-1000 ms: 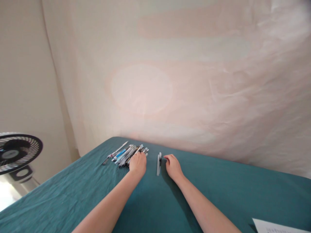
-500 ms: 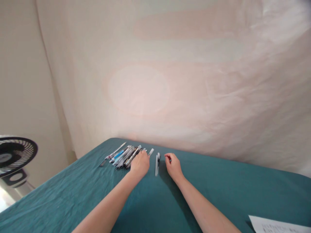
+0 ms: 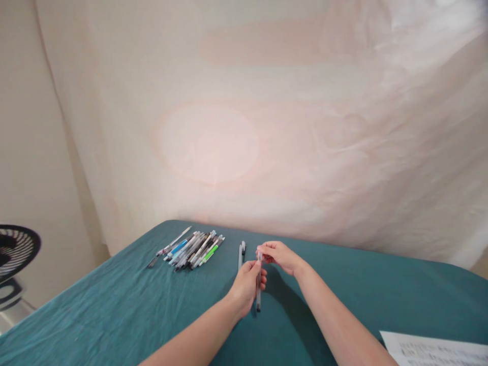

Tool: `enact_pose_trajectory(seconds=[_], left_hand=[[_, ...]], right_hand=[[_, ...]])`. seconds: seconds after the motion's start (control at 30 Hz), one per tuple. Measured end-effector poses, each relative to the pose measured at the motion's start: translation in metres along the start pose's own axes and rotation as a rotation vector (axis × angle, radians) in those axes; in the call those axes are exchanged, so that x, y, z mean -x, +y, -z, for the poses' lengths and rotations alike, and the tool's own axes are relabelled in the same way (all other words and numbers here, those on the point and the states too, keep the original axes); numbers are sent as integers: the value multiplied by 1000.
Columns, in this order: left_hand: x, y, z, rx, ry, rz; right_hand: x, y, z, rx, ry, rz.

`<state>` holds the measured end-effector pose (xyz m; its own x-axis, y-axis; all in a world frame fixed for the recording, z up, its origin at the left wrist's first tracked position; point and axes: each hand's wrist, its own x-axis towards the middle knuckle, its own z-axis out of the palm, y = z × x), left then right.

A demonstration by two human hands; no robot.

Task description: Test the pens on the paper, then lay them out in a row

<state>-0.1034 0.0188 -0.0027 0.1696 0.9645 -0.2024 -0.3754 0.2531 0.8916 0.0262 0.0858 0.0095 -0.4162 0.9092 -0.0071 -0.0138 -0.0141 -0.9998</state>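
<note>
I am gripping a slim, greyish, dark-ended pen (image 3: 258,297) between the thumb and fingers of my left hand (image 3: 246,285), and my right hand (image 3: 279,255) is pinching its far end. The pen is pointing away from me over the dark teal cloth (image 3: 324,300). Two slim, pale-and-dark pens (image 3: 240,256) are lying just beyond my left hand; a mostly grey-and-white pen heap (image 3: 192,250) is lying farther left.

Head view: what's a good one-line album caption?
A left hand holds a slim greyish dark-ended pen, a right hand at its far end, above teal cloth near mostly grey piled pens.
</note>
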Motion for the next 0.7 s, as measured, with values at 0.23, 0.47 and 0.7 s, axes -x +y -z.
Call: enact_pose_trajectory(seconds=[0.23,0.47,0.7], left_hand=[[-1,-5,-15,145,29,59],[-10,-14,-13,169,7,21],[-5,-8,-12,96,-7,46]], right_hand=[[7,-7,9,-9,-134,-110],[5,8,6,-53,-161,-124],[-1,20,-1,-121,-67,-53]])
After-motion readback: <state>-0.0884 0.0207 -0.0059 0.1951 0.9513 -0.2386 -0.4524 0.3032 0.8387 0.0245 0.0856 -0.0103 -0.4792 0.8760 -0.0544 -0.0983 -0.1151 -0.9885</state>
